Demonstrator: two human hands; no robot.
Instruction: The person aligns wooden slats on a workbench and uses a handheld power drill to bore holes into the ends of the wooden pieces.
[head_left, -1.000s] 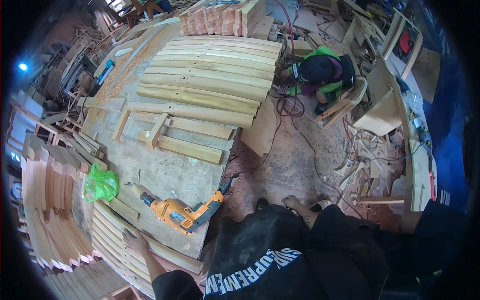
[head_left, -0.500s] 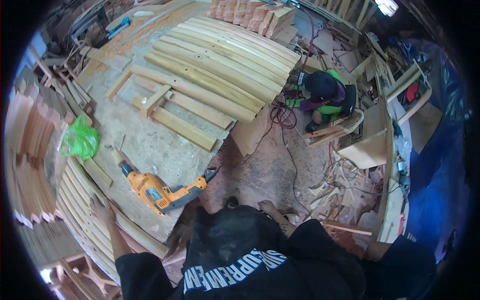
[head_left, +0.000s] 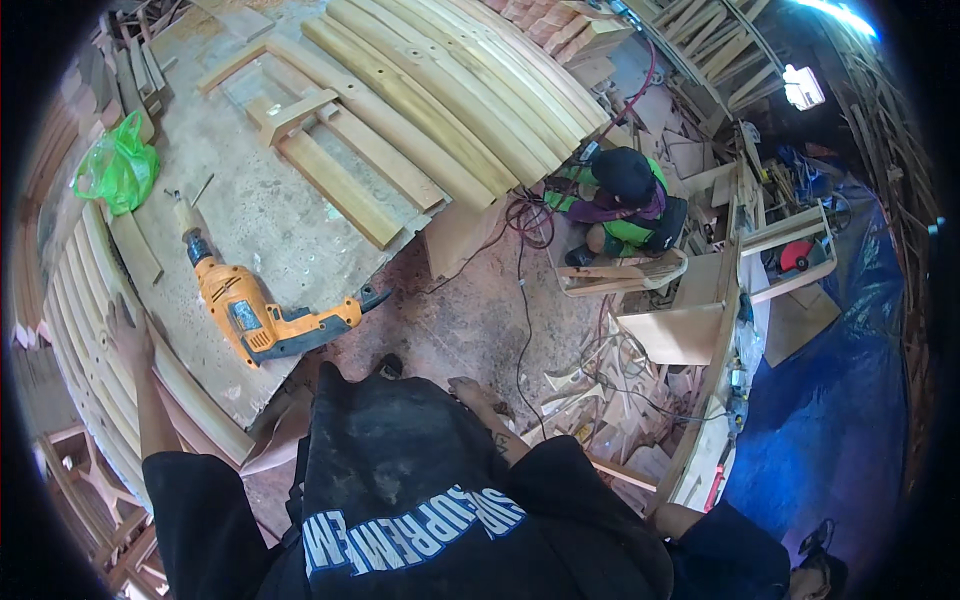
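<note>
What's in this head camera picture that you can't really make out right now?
In the head view:
- Left hand: its palm side, turned down to the near slats, is hidden by its own back.
- Right hand: too small to tell whether it holds anything.
- Green plastic bag: crumpled plastic hides any contents.
- Far slats: some ends cut off by the top edge.
- Co-worker: grip too small and dim.

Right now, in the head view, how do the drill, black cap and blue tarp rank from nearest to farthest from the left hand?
1. Drill, right of the left hand.
2. Black cap, farther right and forward.
3. Blue tarp, at the far right.
</note>
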